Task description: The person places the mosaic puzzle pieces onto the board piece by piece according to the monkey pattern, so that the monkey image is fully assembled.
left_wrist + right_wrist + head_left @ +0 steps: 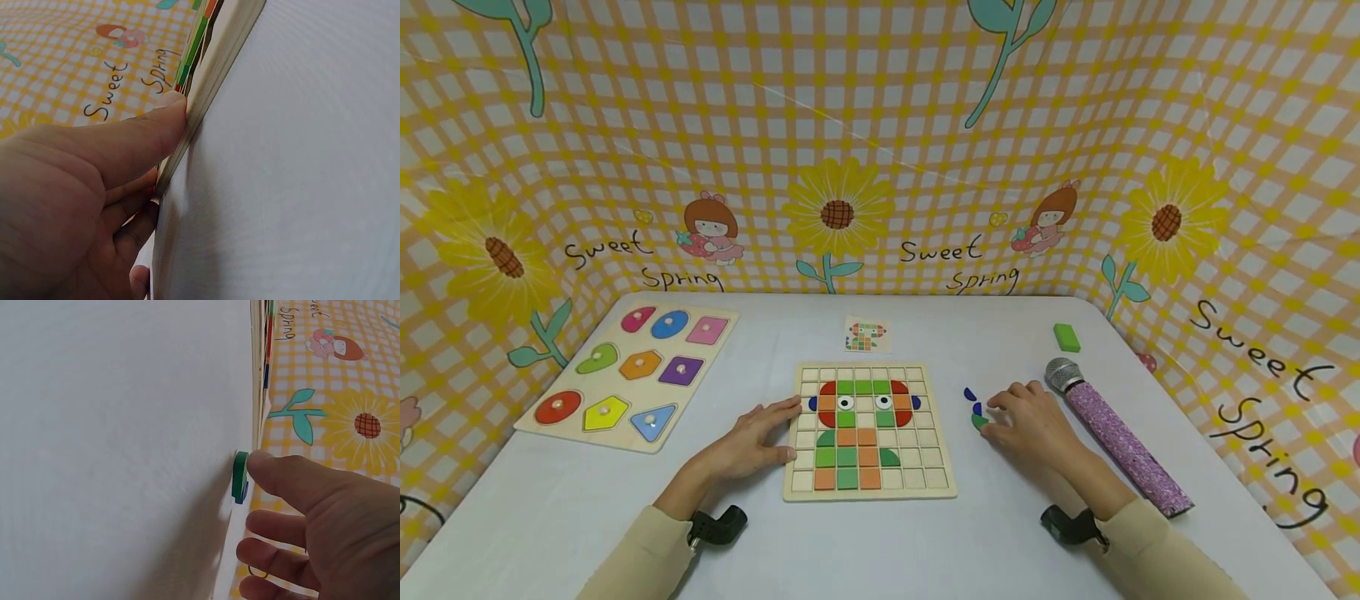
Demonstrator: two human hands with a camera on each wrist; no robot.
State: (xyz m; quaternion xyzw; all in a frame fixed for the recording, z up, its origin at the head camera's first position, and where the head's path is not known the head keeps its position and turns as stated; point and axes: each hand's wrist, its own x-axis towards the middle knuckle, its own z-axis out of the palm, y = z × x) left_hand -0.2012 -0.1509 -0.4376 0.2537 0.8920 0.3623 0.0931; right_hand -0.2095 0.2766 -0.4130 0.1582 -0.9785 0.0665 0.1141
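Observation:
A wooden grid board (925,478) holds colored tiles forming an animal-like figure with two eye tiles. Along its left edge rests my left hand (745,442), fingertips and thumb against the side; the left wrist view shows the thumb (169,122) at the board's rim. My right hand (1033,423) hovers low over the table right of the board. Its thumb tip is right at a green quarter-round tile (240,475), with the other fingers spread apart. Beside that tile lies a blue half-round tile (977,409), and a second blue tile (970,394) sits just behind.
A small picture card (868,335) lies behind the board. On the left is a knobbed shape puzzle (617,417). A glittery pink microphone (1123,446) and a green block (1066,337) lie on the right. Patterned cloth (880,150) walls the white table.

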